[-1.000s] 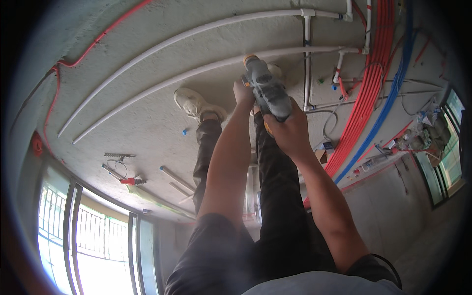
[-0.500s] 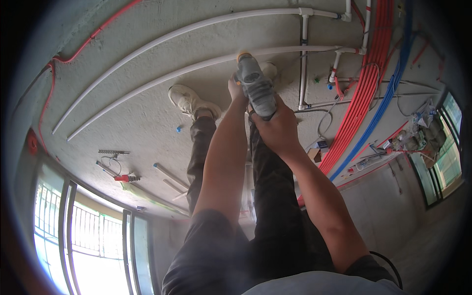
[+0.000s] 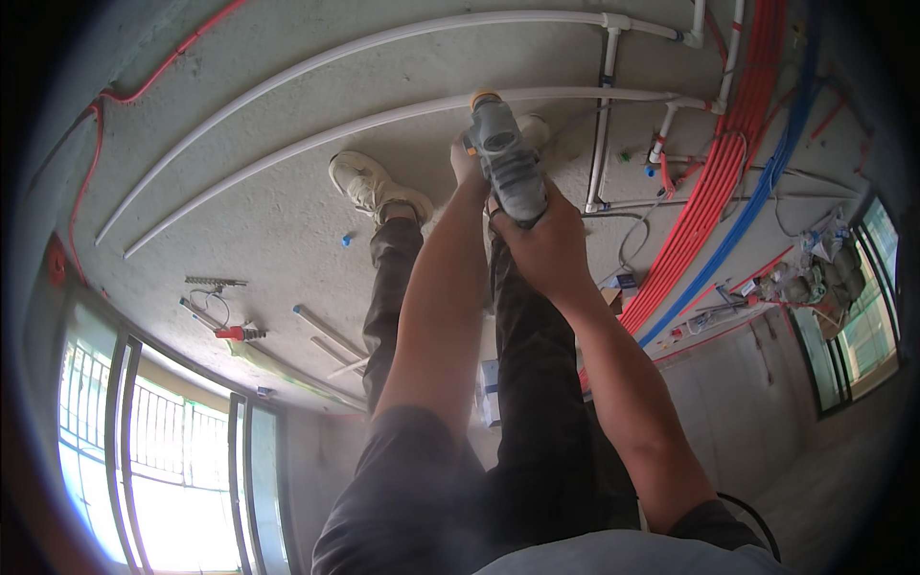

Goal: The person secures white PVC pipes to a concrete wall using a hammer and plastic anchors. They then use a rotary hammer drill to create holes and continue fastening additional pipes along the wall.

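Both my hands hold a grey hammer drill (image 3: pixel 510 165) with orange details. Its front end points down at the concrete floor, next to the lower white pipe (image 3: pixel 402 113); the bit and tip are hidden by the drill's body. My left hand (image 3: pixel 467 165) grips the drill near its front on the left side, with most fingers hidden behind it. At the rear, my right hand (image 3: pixel 551 247) is wrapped around the grip. My shoes (image 3: pixel 372 184) stand on either side of the drill, the right one mostly covered.
Another white pipe (image 3: pixel 326 59) curves beyond, joined to fittings at right. Red conduits (image 3: pixel 685 240) and blue conduits (image 3: pixel 743 240) run along the floor. Loose pipe pieces (image 3: pixel 331 331) and a red-handled tool (image 3: pixel 240 333) lie at left. Bagged materials (image 3: pixel 815 273) sit near the right window.
The view has shifted slightly, so the pipes and conduits sit a little differently in the picture. Both hands keep their hold on the hammer drill, at nearly the same spot by the pipe.
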`<state>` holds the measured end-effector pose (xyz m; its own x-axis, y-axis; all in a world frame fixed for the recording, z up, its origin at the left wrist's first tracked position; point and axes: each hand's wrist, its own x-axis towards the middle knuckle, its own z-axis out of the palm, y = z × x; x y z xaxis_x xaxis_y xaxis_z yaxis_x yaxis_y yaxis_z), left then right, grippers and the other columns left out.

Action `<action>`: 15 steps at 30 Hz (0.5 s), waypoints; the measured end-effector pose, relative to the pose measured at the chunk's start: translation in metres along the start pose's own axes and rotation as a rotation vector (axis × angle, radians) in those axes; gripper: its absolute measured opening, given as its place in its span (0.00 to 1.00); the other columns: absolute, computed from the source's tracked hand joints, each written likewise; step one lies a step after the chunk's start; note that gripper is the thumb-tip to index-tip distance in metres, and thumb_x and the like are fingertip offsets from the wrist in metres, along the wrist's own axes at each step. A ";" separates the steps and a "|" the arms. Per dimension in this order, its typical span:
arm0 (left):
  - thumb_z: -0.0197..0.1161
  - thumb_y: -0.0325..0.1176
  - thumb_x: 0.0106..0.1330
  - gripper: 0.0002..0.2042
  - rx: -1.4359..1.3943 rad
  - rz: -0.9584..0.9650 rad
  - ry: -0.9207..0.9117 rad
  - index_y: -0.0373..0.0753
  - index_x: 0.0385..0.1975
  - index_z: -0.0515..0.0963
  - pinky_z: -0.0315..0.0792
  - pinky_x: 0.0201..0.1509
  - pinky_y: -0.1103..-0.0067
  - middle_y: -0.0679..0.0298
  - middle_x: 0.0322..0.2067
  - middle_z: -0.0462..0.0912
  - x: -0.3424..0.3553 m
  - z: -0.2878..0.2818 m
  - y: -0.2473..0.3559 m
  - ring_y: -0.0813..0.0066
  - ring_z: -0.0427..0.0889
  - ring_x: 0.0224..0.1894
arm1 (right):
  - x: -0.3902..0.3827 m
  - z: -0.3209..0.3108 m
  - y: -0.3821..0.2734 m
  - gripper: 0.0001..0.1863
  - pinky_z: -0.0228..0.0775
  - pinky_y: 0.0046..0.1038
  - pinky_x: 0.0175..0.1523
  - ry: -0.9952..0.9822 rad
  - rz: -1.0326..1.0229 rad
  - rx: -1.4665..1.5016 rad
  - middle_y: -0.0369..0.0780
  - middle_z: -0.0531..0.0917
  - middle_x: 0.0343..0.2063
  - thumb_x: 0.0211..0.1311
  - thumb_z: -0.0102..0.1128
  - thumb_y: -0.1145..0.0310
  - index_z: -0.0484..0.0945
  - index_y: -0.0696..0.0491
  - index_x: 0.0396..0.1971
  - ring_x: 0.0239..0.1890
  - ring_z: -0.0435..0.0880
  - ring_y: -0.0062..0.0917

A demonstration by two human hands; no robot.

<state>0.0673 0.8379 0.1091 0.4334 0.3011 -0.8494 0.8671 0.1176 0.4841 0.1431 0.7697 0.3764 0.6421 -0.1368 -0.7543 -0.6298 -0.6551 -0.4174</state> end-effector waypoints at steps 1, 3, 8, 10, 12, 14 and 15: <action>0.73 0.39 0.66 0.15 0.001 -0.002 0.019 0.32 0.41 0.83 0.79 0.50 0.64 0.48 0.38 0.90 0.003 0.004 -0.005 0.59 0.91 0.44 | 0.002 -0.003 0.001 0.21 0.81 0.40 0.51 -0.006 -0.006 0.003 0.52 0.90 0.39 0.58 0.75 0.68 0.83 0.60 0.50 0.45 0.91 0.50; 0.72 0.38 0.65 0.16 0.004 -0.005 0.054 0.31 0.42 0.83 0.79 0.51 0.64 0.47 0.39 0.90 0.007 0.010 -0.014 0.57 0.91 0.46 | 0.007 -0.009 0.003 0.21 0.81 0.40 0.51 -0.015 -0.017 0.009 0.51 0.90 0.39 0.58 0.76 0.67 0.83 0.60 0.49 0.44 0.91 0.49; 0.70 0.37 0.67 0.15 -0.071 -0.021 0.046 0.30 0.43 0.84 0.79 0.52 0.64 0.45 0.40 0.90 0.020 0.028 -0.043 0.55 0.91 0.46 | 0.016 -0.024 0.003 0.21 0.80 0.40 0.51 -0.061 0.046 0.023 0.51 0.90 0.39 0.58 0.76 0.68 0.83 0.60 0.49 0.44 0.91 0.47; 0.70 0.36 0.67 0.14 -0.142 -0.022 0.046 0.30 0.43 0.84 0.79 0.52 0.63 0.44 0.40 0.90 0.034 0.034 -0.064 0.53 0.91 0.46 | 0.021 -0.026 0.000 0.21 0.80 0.40 0.51 -0.078 0.025 0.002 0.51 0.90 0.39 0.58 0.76 0.68 0.83 0.60 0.49 0.44 0.91 0.47; 0.69 0.35 0.67 0.13 -0.243 -0.043 0.091 0.30 0.44 0.84 0.79 0.52 0.62 0.43 0.41 0.90 0.052 0.031 -0.092 0.50 0.91 0.47 | 0.025 -0.024 -0.006 0.20 0.80 0.40 0.51 -0.093 -0.061 -0.037 0.51 0.91 0.39 0.58 0.76 0.68 0.83 0.60 0.48 0.44 0.92 0.46; 0.68 0.34 0.68 0.13 -0.282 -0.090 0.212 0.30 0.44 0.84 0.79 0.53 0.60 0.41 0.42 0.90 0.047 0.043 -0.086 0.46 0.91 0.49 | 0.027 -0.025 -0.011 0.20 0.80 0.40 0.51 -0.100 -0.043 -0.079 0.51 0.91 0.39 0.57 0.76 0.68 0.84 0.60 0.48 0.45 0.92 0.46; 0.68 0.34 0.68 0.13 -0.289 -0.121 0.296 0.30 0.44 0.84 0.79 0.53 0.60 0.41 0.43 0.89 0.041 0.049 -0.076 0.43 0.90 0.50 | 0.027 -0.025 -0.012 0.20 0.80 0.40 0.51 -0.099 -0.032 -0.099 0.51 0.91 0.39 0.57 0.76 0.68 0.84 0.60 0.48 0.45 0.92 0.46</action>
<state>0.0310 0.7948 0.0267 0.2073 0.5222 -0.8273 0.7846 0.4164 0.4594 0.1794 0.7552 0.3737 0.6120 -0.0439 -0.7896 -0.5603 -0.7287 -0.3938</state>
